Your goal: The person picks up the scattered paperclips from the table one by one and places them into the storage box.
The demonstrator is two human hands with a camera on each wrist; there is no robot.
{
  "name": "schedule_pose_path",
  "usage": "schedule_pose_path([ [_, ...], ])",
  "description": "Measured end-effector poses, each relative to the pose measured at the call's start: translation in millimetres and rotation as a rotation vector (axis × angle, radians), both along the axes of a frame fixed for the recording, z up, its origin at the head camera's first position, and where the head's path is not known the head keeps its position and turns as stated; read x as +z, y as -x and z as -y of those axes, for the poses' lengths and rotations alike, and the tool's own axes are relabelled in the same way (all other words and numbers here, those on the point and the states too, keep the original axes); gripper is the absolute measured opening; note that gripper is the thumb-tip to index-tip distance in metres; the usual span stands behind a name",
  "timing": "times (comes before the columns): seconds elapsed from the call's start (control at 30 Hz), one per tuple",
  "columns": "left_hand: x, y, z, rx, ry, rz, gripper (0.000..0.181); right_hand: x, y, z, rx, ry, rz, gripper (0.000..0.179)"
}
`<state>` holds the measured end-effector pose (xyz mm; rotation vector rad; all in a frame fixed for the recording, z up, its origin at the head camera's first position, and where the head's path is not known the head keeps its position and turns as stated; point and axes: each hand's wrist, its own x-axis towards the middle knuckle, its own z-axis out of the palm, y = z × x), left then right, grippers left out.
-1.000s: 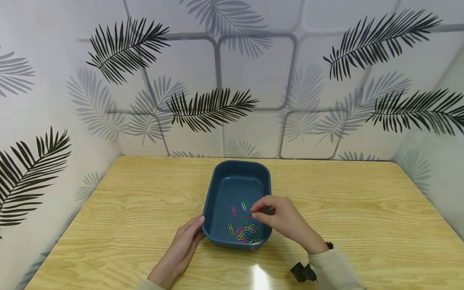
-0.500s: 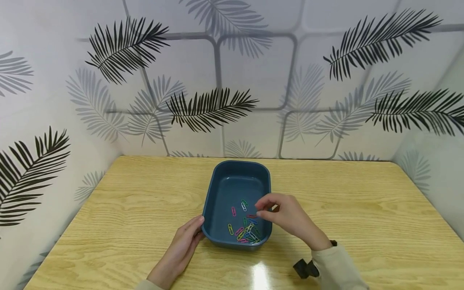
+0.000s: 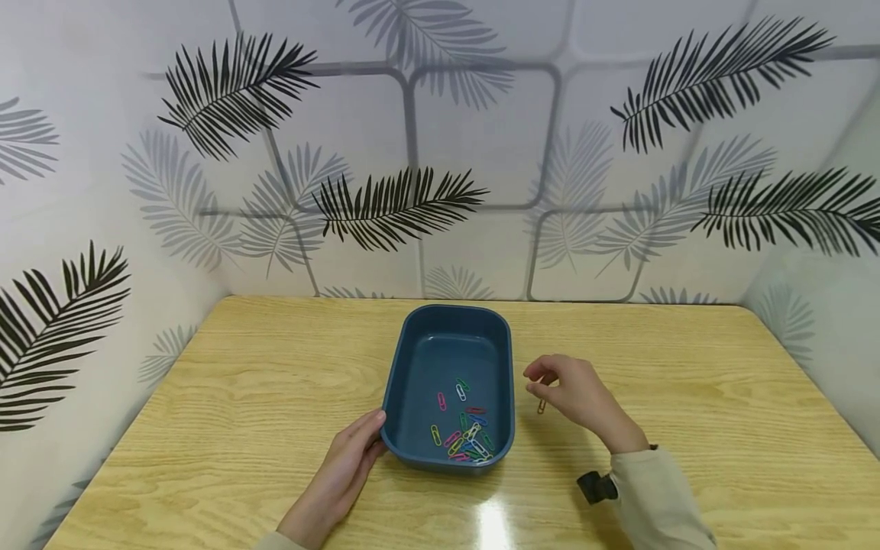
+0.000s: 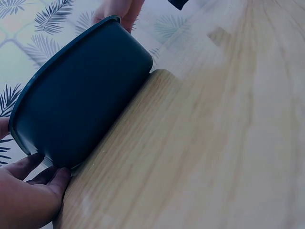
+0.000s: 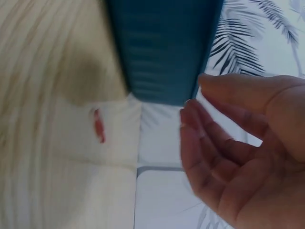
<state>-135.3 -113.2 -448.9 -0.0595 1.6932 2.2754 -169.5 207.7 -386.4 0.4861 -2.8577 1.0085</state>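
A dark blue plastic tray (image 3: 450,355) stands on the table, with several coloured paperclips (image 3: 474,435) mostly near its front right corner. My left hand (image 3: 344,466) holds the tray's left wall, thumb at the rim and fingers against the outside; the left wrist view shows these fingers (image 4: 31,167) at the lower edge. To the right of the tray is my right hand (image 3: 580,393), thumb and fingertips slightly apart. One orange-brown paperclip (image 3: 541,406) shows just below those fingertips. It looks red in the right wrist view, a blurred paperclip (image 5: 97,125) apart from the fingers (image 5: 209,157).
The wooden table (image 3: 289,367) spreads to both sides of the tray. Behind it rises a pale wall (image 3: 481,252) with a leaf pattern. A black wrist device (image 3: 596,486) sits by the right sleeve.
My right hand has moved right, from over the tray to above the table beside it. A paperclip now shows below its fingertips, outside the tray. The left hand stays at the tray.
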Motion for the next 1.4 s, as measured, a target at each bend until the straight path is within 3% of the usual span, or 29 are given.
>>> schedule_pose_path([
  [0.27,-1.1,0.2,1.2,-0.006,0.000,-0.006,0.063,-15.4,4.0,-2,-0.005,-0.154,0.056,0.013],
  [0.5,-1.1,-0.8,0.2,0.009,-0.002,-0.012,0.061,-27.0,4.4,-1,-0.004,-0.315,-0.031,0.006],
  [0.63,-1.4,-0.7,0.3,0.011,0.003,-0.008,0.061,-27.9,1.9,1,0.000,-0.359,-0.037,0.014],
  [1.4,0.2,-0.9,0.0,0.001,0.005,-0.013,0.061,-24.8,1.5,0,-0.017,-0.360,0.081,0.016],
])
